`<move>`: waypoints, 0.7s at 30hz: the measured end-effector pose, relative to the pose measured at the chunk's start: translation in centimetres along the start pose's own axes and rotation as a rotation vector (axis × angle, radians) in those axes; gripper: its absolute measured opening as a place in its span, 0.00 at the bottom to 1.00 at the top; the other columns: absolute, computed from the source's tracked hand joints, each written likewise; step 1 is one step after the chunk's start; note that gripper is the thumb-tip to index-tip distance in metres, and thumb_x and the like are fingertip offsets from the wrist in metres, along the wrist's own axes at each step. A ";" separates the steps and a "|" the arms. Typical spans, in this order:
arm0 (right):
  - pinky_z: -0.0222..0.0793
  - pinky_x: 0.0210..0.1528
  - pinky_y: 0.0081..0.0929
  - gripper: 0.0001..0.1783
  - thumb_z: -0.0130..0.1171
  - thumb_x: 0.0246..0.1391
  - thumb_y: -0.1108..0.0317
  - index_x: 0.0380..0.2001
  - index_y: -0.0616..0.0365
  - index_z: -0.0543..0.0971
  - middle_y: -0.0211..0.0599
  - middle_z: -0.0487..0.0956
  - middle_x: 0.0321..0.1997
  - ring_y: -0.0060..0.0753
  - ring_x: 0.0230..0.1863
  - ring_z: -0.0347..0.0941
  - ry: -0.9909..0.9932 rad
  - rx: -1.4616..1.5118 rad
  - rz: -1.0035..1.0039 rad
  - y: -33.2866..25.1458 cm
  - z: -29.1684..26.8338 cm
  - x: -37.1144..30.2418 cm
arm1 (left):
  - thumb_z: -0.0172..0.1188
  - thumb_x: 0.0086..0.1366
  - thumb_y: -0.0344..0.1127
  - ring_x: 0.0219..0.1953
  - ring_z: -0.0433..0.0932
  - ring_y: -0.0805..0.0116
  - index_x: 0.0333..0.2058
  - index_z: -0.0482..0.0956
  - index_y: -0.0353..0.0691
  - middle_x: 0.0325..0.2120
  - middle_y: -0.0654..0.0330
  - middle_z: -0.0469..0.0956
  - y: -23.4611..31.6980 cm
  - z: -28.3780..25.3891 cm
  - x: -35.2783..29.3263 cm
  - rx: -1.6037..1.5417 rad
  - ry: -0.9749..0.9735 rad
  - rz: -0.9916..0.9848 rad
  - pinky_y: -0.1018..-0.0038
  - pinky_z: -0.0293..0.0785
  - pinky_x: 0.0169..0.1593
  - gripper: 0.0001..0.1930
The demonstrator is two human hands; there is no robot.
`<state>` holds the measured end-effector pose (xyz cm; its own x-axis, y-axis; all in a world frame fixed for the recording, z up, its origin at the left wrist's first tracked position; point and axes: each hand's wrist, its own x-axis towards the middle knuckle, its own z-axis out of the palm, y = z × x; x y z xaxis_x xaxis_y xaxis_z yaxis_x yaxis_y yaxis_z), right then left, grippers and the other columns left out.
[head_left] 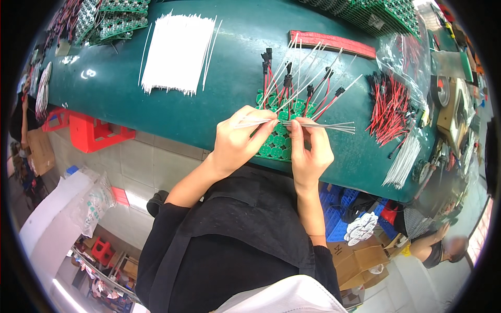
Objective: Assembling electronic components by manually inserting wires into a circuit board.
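Note:
My left hand is closed in a pinch on a thin white strip that looks like a cable tie. Opposite it, close by, my right hand grips a small bundle of cable ties, their ends sticking out to the right. Both hands are over a panel of green circuit boards with round sections. Red and black leads with black connectors rise from the panel's far part. Among them, several white strips slant up and away. My fingers hide the spot where the tips meet the board.
A broad stack of white strips lies at the far left. To the right are a pile of red and black leads and another strip bundle. A red bar lies behind the panel. Circuit boards are stacked at the back.

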<state>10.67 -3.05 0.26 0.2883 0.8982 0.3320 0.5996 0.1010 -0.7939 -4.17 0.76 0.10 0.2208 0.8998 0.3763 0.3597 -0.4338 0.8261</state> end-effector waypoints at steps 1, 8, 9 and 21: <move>0.76 0.30 0.24 0.06 0.67 0.49 0.79 0.31 0.66 0.80 0.40 0.82 0.31 0.32 0.29 0.79 0.001 0.000 0.001 0.0 0.0 0.0 | 0.67 0.54 0.20 0.28 0.80 0.66 0.33 0.82 0.30 0.28 0.55 0.82 0.0 0.0 0.0 0.000 -0.001 0.001 0.75 0.74 0.30 0.07; 0.77 0.33 0.28 0.08 0.66 0.49 0.80 0.35 0.67 0.80 0.43 0.82 0.35 0.38 0.30 0.79 -0.026 -0.094 -0.194 0.2 0.3 0.4 | 0.68 0.54 0.20 0.28 0.80 0.65 0.34 0.82 0.31 0.29 0.54 0.82 -0.3 0.3 -0.3 0.004 -0.019 -0.018 0.74 0.75 0.29 0.08; 0.77 0.34 0.29 0.09 0.66 0.49 0.79 0.35 0.67 0.80 0.44 0.82 0.36 0.39 0.31 0.79 -0.028 -0.112 -0.219 0.3 0.4 0.3 | 0.68 0.54 0.20 0.28 0.80 0.65 0.35 0.82 0.31 0.30 0.54 0.82 -0.4 0.3 -0.3 0.006 -0.013 0.003 0.74 0.75 0.29 0.08; 0.76 0.27 0.24 0.07 0.66 0.50 0.80 0.32 0.66 0.78 0.42 0.82 0.34 0.31 0.27 0.78 0.082 -0.046 -0.015 0.6 -1.0 -0.1 | 0.69 0.53 0.23 0.25 0.79 0.68 0.45 0.80 0.33 0.32 0.58 0.83 0.4 0.6 0.2 0.298 -0.085 0.156 0.75 0.76 0.29 0.18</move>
<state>11.69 -3.49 0.28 0.3382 0.8582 0.3861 0.6375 0.0928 -0.7648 -3.43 0.74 0.30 0.3645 0.8197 0.4420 0.5620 -0.5720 0.5974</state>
